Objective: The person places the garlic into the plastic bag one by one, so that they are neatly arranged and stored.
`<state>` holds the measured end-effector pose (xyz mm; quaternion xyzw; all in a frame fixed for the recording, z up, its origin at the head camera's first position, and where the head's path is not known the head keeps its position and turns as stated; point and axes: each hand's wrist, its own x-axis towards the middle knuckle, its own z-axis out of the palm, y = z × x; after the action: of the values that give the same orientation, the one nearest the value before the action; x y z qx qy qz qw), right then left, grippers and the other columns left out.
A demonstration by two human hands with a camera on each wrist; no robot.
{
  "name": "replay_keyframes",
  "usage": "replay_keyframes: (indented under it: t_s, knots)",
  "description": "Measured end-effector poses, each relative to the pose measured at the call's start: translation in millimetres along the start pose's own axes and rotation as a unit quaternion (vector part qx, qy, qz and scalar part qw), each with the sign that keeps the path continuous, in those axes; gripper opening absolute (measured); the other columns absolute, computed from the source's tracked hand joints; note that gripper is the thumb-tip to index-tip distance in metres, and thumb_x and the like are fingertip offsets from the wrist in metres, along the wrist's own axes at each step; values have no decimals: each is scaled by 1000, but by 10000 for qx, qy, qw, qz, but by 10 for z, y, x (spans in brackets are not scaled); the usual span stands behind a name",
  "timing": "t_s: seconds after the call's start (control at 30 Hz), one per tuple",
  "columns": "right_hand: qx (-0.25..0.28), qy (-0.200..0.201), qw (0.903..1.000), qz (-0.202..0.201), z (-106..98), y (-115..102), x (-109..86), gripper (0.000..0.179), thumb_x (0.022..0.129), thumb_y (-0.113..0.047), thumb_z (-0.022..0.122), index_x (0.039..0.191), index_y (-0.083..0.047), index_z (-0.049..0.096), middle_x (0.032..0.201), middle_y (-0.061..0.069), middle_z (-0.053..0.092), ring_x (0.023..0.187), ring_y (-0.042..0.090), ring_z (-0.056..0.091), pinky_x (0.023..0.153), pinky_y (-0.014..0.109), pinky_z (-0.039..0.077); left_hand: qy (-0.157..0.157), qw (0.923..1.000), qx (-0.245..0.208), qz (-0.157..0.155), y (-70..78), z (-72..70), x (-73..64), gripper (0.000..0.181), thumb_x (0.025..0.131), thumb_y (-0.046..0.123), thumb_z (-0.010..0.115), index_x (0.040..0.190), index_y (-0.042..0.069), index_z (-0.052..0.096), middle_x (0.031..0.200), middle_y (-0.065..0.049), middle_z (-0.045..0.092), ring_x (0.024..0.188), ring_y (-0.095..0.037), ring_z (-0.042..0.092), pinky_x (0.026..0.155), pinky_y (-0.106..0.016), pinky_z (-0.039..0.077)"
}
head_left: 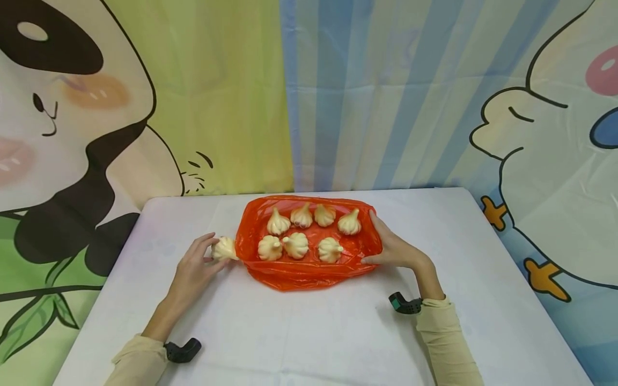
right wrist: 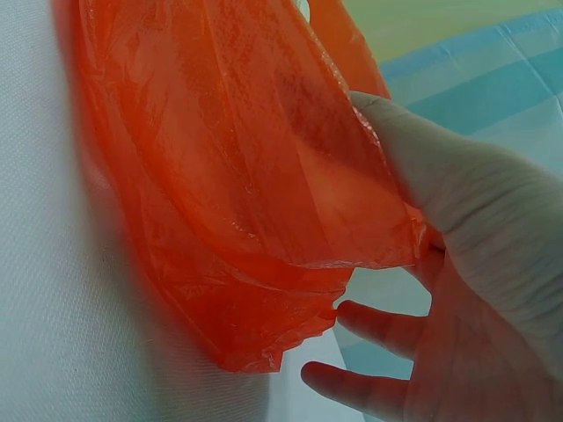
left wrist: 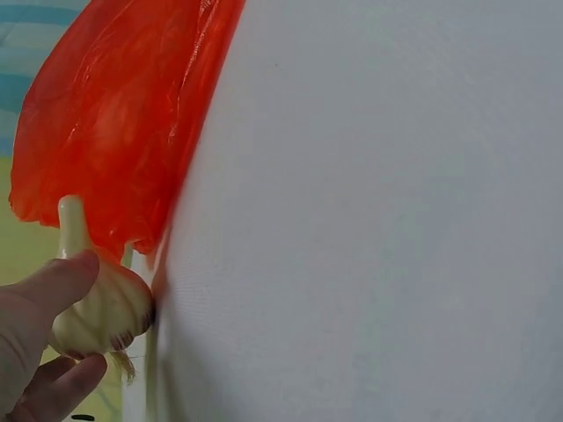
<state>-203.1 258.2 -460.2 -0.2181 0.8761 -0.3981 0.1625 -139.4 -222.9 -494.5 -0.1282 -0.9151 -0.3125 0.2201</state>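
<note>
My left hand (head_left: pixel 193 268) grips a garlic bulb (left wrist: pixel 106 312) between thumb and fingers, just left of a red plastic bag (head_left: pixel 285 276). The bulb's stem points toward the bag and overlaps its left edge in the head view. Several more pale garlic bulbs (head_left: pixel 296 245) lie in two loose rows inside the wide mouth of the bag. My right hand (right wrist: pixel 475 229) holds the bag's right end, thumb along the rim, with two other fingers stretched out below. Its index finger is partly hidden behind the plastic.
The bag rests on a white-covered table (head_left: pixel 289 332) near the back edge. Behind the table hangs a curtain (head_left: pixel 232 96) with cartoon animals. A small black device (head_left: pixel 183 351) sits at the left wrist, another black device (head_left: pixel 404 304) at the right.
</note>
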Motion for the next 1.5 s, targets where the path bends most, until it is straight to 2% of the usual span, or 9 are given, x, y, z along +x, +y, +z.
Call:
replay_keyframes:
  t_s: [0.17,0.33,0.47,0.8,0.9,1.0,1.13,1.37,1.5]
  knots:
    - [-31,19,10000,-6,-11,-20,-4,122,79,-25,80,155,-14,-15,164,12,-8,151,38,3,117,60,20,52,9992,372,134,-34,15,48,56,69,6,86,119,1,62,113,-16,61,76,-26,68,67,-40,58]
    - [-4,11,10000,8,-21,-33,4,122,79,-25,80,155,-15,-14,164,12,-8,151,38,3,117,60,21,-291,9979,572,106,-52,10,81,52,78,8,80,128,11,63,114,-24,55,77,-31,70,71,-48,58]
    - [20,12,10000,26,-27,-50,7,121,79,-25,80,155,-15,-14,164,11,-7,151,37,3,117,60,21,-461,9979,417,-176,-33,-3,99,50,81,6,76,129,9,62,121,-27,53,80,-35,69,73,-52,57]
    - [21,-16,10000,62,-4,-49,13,121,79,-27,81,155,-14,-12,164,12,-6,151,38,4,116,61,23,-257,9983,320,-406,-40,35,108,48,79,6,78,124,2,64,126,-27,58,101,-43,64,79,-55,55]
    - [24,-10,10000,86,3,-46,10,121,78,-26,81,155,-14,-12,164,12,-6,151,37,4,115,60,24,-83,9980,218,-595,-63,26,114,46,79,8,79,123,3,65,125,-25,60,106,-42,63,77,-49,56]
    - [-20,-10,9999,102,5,-37,4,121,79,-26,80,155,-14,-13,164,12,-6,151,37,5,115,60,25,145,9970,-45,-761,-71,-34,133,45,78,6,79,121,3,67,125,-25,60,106,-43,63,69,-21,57]
    - [-31,-7,9999,105,1,-32,-3,121,79,-25,80,155,-14,-13,164,12,-6,151,38,5,116,60,23,433,9958,-162,-791,-18,-208,168,42,78,5,79,118,3,68,126,-27,61,102,-46,65,65,6,39]
    - [-11,-1,9999,102,-3,-38,-6,121,79,-25,80,155,-15,-14,164,12,-7,151,37,4,116,60,22,827,9925,-222,-869,137,-470,236,42,77,7,80,118,4,69,125,-23,64,107,-40,65,65,7,38]
    - [20,-8,10000,81,0,-33,1,121,79,-25,80,155,-15,-13,164,12,-7,151,37,4,116,60,22,807,9908,-582,-912,300,-524,253,45,77,8,81,120,7,69,124,-16,67,108,0,63,67,3,44]
